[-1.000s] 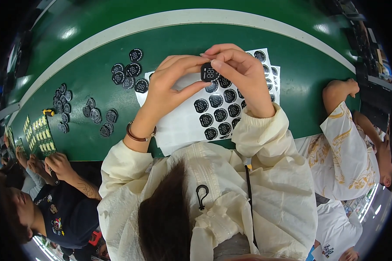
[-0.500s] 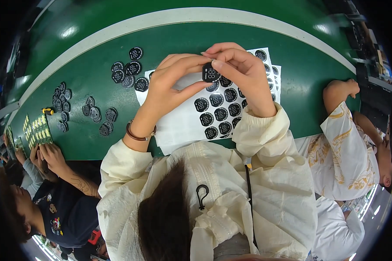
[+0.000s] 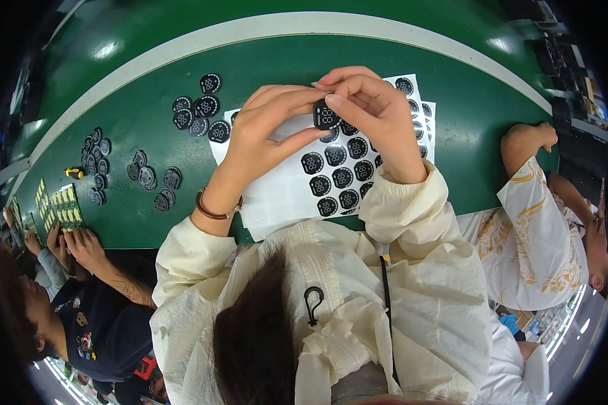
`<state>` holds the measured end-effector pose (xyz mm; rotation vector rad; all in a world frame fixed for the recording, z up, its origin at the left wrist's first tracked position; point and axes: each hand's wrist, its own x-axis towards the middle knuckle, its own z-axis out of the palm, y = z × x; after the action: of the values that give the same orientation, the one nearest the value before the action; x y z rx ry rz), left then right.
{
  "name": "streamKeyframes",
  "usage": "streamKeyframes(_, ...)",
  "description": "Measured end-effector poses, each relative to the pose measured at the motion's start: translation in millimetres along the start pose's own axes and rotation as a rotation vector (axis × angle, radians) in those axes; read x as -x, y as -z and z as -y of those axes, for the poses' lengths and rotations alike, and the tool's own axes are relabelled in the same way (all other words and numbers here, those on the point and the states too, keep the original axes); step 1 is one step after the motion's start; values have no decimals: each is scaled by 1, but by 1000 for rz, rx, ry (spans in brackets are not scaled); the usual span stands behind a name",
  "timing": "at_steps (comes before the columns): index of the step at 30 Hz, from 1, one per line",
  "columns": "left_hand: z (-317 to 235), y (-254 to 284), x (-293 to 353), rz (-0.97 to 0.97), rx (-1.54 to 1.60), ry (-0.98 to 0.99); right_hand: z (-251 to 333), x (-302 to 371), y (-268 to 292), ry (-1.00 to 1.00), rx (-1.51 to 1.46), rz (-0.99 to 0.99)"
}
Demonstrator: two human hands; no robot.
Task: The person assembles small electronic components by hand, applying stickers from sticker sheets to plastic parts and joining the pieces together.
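Observation:
Between my two hands is a round black display disc [image 3: 325, 115] with pale digit markings, held up over the white label sheets. My left hand [image 3: 267, 125] has its thumb and fingers closed about the disc's left side. My right hand [image 3: 380, 111] pinches the upper right edge, thumb on the front face; its other fingertips are partly hidden behind. Below lie overlapping white sheets [image 3: 270, 196] bearing rows of round black labels [image 3: 342, 177]. Part of the rows is covered by my right hand and wrist.
Loose black discs [image 3: 207, 106] lie left of the sheets, with more small piles [image 3: 146, 177] farther left on the green table [image 3: 250, 61]. A yellow-handled tool [image 3: 73, 173] is near a left co-worker's hands [image 3: 81, 246] and green boards [image 3: 65, 206]. Another person's arm [image 3: 523, 152] rests at the right.
My hands stay almost in place, with the disc tilted and shifted very slightly. At the left, the co-worker's hands and green board have moved a little. A white-clothed person at the lower right has shifted.

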<state>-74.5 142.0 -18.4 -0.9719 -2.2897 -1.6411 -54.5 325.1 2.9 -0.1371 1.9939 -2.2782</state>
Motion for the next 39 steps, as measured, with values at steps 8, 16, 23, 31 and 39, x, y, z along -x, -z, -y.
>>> streamKeyframes(8, 1, -1, -1, -4, -11, -4, -3, -1, 0, 51, 46, -5)
streamKeyframes(16, 1, 1, 1, 65, -5, 21, -5, -2, 1, 65, 59, -28)
streamKeyframes(23, 2, 1, 0, 49, 3, 32, -3, -5, 1, 75, 85, -35)
streamKeyframes(31, 0, -1, -1, 20, 40, 43, -8, -6, 3, 147, 167, -45)
streamKeyframes(39, -4, -3, 3, -8, 67, 71, -7, -6, 4, 287, 384, -39)
